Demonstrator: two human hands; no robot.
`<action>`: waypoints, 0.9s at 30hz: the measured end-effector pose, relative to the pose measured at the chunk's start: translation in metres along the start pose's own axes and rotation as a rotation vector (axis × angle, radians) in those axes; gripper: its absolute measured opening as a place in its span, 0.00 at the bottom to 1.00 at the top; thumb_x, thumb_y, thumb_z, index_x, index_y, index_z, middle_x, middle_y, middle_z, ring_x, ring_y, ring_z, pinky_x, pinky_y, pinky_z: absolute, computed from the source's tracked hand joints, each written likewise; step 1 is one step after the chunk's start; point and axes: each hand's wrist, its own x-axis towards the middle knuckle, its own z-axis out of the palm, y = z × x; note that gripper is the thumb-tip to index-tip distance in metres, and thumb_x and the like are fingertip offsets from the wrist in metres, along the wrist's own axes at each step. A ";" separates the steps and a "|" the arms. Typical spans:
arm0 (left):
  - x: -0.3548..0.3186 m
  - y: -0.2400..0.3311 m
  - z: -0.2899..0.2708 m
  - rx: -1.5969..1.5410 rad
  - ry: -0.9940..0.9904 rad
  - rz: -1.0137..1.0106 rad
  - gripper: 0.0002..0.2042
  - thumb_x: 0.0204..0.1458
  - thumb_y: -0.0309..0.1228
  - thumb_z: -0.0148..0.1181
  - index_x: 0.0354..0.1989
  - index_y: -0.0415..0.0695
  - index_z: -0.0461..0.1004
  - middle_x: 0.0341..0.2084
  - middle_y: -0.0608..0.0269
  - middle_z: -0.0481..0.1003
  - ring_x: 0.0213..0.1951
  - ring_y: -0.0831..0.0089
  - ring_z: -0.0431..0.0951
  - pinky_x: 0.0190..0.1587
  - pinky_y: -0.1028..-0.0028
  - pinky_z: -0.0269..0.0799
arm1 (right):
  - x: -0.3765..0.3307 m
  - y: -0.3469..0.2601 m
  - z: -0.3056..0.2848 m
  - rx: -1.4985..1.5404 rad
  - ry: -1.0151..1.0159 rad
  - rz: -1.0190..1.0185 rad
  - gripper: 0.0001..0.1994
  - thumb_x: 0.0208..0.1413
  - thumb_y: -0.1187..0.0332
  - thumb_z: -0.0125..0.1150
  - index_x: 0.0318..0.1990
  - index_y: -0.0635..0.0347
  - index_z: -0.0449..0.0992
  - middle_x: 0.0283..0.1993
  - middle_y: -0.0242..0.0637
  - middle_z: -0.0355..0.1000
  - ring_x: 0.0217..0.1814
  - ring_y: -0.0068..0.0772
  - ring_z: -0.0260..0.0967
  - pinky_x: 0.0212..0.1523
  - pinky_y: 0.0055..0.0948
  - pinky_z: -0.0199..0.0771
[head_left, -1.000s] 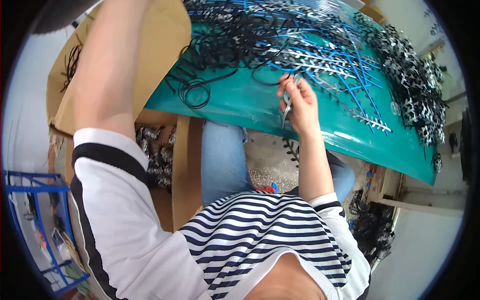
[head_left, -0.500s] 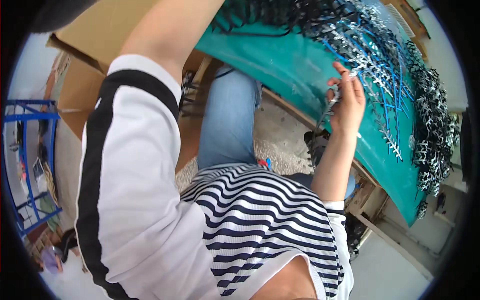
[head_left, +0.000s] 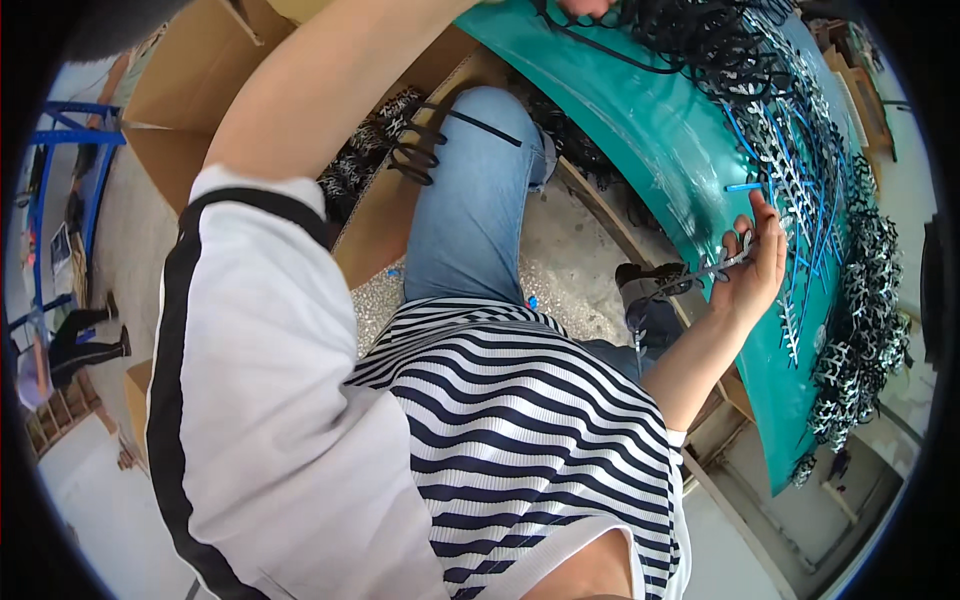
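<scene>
My right hand (head_left: 752, 265) is over the right part of a green tabletop (head_left: 640, 130), fingers curled round a silver-grey leafy strip (head_left: 715, 268). The strip's tail hangs toward my lap. Close to its fingertips lie blue sticks (head_left: 745, 187) and more silver leafy strips (head_left: 790, 320). My left arm stretches across the upper left and leaves the picture at the top. Just a bit of my left hand (head_left: 585, 5) shows at the upper edge, beside a tangle of black curly strips (head_left: 700, 50); most of its fingers are hidden.
At the left an open cardboard box (head_left: 180, 90) holds dark leafy strips (head_left: 370, 145). A black looped strip (head_left: 415, 155) lies across my knee and the box edge. A heap of black and silver strips (head_left: 860, 330) lines the table's far right. Blue shelving (head_left: 75, 135) and another person (head_left: 85, 335) are far left.
My right hand has moved right, still with the leafy strip. A bit of my left hand now shows at the top. The view has shifted, showing more of the box and a black strip over my knee.
</scene>
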 end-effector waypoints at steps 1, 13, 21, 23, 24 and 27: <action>-0.017 0.003 0.007 0.051 -0.038 -0.003 0.08 0.41 0.32 0.57 0.28 0.42 0.72 0.21 0.64 0.71 0.24 0.73 0.70 0.28 0.75 0.67 | 0.000 -0.001 -0.001 0.007 0.015 -0.001 0.10 0.53 0.68 0.47 0.37 0.68 0.67 0.44 0.46 0.66 0.28 0.22 0.62 0.16 0.13 0.56; -0.109 -0.069 0.059 0.532 -0.001 0.189 0.12 0.40 0.29 0.56 0.36 0.44 0.70 0.29 0.56 0.70 0.31 0.64 0.70 0.35 0.71 0.66 | -0.055 -0.032 -0.020 0.105 -0.258 -0.041 0.12 0.53 0.63 0.47 0.38 0.64 0.68 0.43 0.46 0.66 0.26 0.20 0.57 0.14 0.13 0.50; -0.084 -0.044 0.043 0.349 0.173 -0.017 0.12 0.43 0.24 0.54 0.38 0.41 0.69 0.22 0.60 0.66 0.25 0.74 0.66 0.30 0.79 0.63 | -0.081 0.088 -0.008 -0.622 -0.578 0.104 0.06 0.48 0.70 0.53 0.28 0.62 0.74 0.41 0.39 0.69 0.41 0.29 0.64 0.41 0.24 0.63; -0.085 -0.028 0.045 0.339 0.176 -0.059 0.11 0.44 0.27 0.53 0.39 0.42 0.69 0.23 0.61 0.67 0.23 0.74 0.65 0.29 0.77 0.62 | -0.104 0.129 -0.010 -0.471 -0.635 0.588 0.06 0.47 0.70 0.54 0.29 0.63 0.74 0.40 0.39 0.69 0.38 0.28 0.65 0.41 0.23 0.63; -0.090 -0.015 0.041 0.311 0.183 -0.048 0.12 0.44 0.26 0.54 0.39 0.42 0.69 0.23 0.62 0.67 0.23 0.76 0.64 0.28 0.78 0.62 | -0.105 0.126 -0.010 -0.460 -0.612 0.588 0.06 0.47 0.70 0.54 0.29 0.63 0.74 0.40 0.39 0.69 0.38 0.28 0.65 0.41 0.23 0.63; -0.105 0.035 0.043 0.014 0.164 0.001 0.13 0.45 0.26 0.53 0.41 0.38 0.68 0.23 0.65 0.66 0.23 0.79 0.64 0.28 0.79 0.63 | -0.123 0.089 -0.006 -0.105 -0.446 0.570 0.07 0.49 0.70 0.52 0.30 0.64 0.73 0.39 0.40 0.69 0.29 0.24 0.65 0.31 0.20 0.65</action>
